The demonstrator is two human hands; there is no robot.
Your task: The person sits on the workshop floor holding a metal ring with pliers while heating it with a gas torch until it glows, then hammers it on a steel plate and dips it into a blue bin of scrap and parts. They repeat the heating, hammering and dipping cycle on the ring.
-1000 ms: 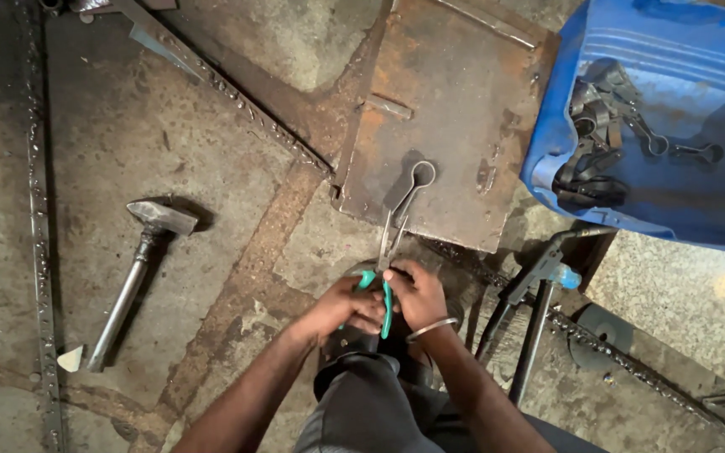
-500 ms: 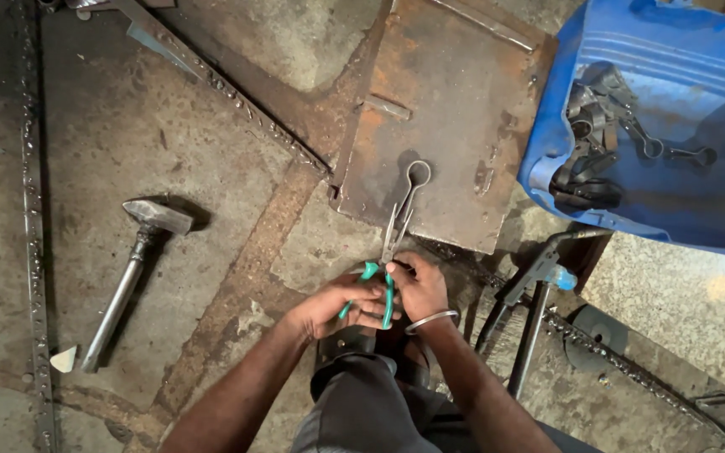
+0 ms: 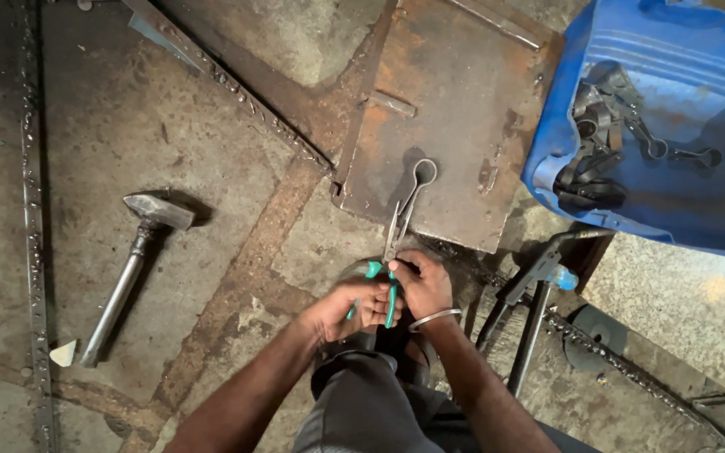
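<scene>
a hammer (image 3: 132, 260) lies well off to the left on the floor. the left hand (image 3: 354, 306) and right hand (image 3: 421, 283) are both closed on the green-handled pliers (image 3: 386, 281). the pliers grip a looped metal rod (image 3: 409, 197), whose long axis runs up and slightly right over the rusty plate (image 3: 455, 101).

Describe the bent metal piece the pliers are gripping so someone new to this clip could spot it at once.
Start at the rusty steel plate lying on the floor left of the blue tub. Near the plate's lower edge, just above both hands, lies a thin wire piece bent double, its closed loop pointing away from the person. Unlike the dark parts in the tub, it is pale, slim and held by green-handled pliers.
</scene>
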